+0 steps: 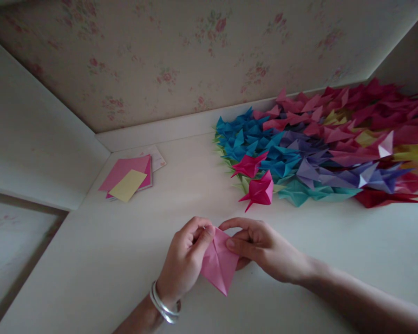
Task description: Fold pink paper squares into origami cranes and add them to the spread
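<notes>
A pink sheet of origami paper [220, 262], folded into a small diamond with creases down its middle, is held between both hands above the white table. My left hand [186, 257] pinches its upper left edge between thumb and fingers; silver bangles circle that wrist. On the opposite side my right hand [259, 248] grips the paper's right edge, thumb on the front and fingers partly hidden behind. Just beyond the hands sit two magenta paper cranes [261, 189], nearer to me than most of the pile.
A large pile of folded paper cranes [299, 144] in blue, purple, pink, red and yellow spreads along the wall at right. Loose paper sheets [128, 171], pink with a smaller yellow one on top, lie at left. A white panel [31, 116] bounds the table's left side.
</notes>
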Tool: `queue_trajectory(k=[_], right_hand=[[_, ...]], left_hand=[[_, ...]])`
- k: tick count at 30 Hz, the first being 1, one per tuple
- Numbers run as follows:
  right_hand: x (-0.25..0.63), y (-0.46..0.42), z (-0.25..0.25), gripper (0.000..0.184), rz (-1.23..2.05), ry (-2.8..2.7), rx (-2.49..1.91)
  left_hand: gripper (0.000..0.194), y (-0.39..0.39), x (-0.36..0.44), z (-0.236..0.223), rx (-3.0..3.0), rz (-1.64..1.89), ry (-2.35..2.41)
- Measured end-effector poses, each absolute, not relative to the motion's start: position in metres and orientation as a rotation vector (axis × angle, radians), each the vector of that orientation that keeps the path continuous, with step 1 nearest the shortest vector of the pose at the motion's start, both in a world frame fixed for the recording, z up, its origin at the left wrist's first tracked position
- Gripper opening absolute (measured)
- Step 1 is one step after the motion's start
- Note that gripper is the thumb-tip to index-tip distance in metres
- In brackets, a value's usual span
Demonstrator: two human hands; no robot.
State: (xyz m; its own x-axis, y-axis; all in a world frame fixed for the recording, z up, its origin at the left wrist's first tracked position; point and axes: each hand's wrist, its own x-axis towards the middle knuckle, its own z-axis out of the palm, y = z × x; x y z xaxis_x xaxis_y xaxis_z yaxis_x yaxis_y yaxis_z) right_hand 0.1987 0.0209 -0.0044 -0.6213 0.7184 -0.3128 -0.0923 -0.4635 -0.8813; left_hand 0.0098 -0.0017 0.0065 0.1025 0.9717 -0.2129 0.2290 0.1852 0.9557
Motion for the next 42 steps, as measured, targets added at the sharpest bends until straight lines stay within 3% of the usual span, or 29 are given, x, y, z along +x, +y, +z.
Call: queue_trajectory(k=[5, 8, 12, 16, 20, 25, 34, 42], right_hand=[[0.21, 0.018, -0.003, 0.044, 1.794, -1.571, -0.911], [0.216, 0.018, 0.001, 0.061, 1.449, -1.939, -0.784], [0.214, 0.021, -0.002, 0.036, 1.158, -2.104, -0.629], [0.212, 0.024, -0.004, 0.025, 1.02, -1.986, -0.781], [0.215, 0.024, 0.002, 0.019, 1.144, -1.885, -0.985], [0.218, 0.023, 0.008, 0.027, 1.432, -1.801, -1.013], [0.22, 0.023, 0.002, 0.022, 1.932, -1.325, -0.918], [0.213, 0.024, -0.002, 0.018, 1.991, -1.178, -0.902]], left_hand=[[0.023, 0.003, 0.005, 0.008, 1.14, 0.88, 1.415], [0.022, 0.004, 0.003, 0.009, 0.996, 0.915, 1.391], [0.026, 0.001, 0.005, 0.011, 1.004, 0.881, 1.419], [0.033, -0.004, 0.006, 0.016, 1.361, 0.962, 1.428], [0.043, -0.007, 0.001, 0.022, 1.635, 0.934, 1.173], [0.018, -0.007, 0.001, 0.025, 1.661, 0.725, 1.278], [0.02, -0.007, 0.002, 0.022, 1.315, 0.794, 1.157], [0.019, -0.008, 0.002, 0.017, 1.281, 0.925, 1.178]])
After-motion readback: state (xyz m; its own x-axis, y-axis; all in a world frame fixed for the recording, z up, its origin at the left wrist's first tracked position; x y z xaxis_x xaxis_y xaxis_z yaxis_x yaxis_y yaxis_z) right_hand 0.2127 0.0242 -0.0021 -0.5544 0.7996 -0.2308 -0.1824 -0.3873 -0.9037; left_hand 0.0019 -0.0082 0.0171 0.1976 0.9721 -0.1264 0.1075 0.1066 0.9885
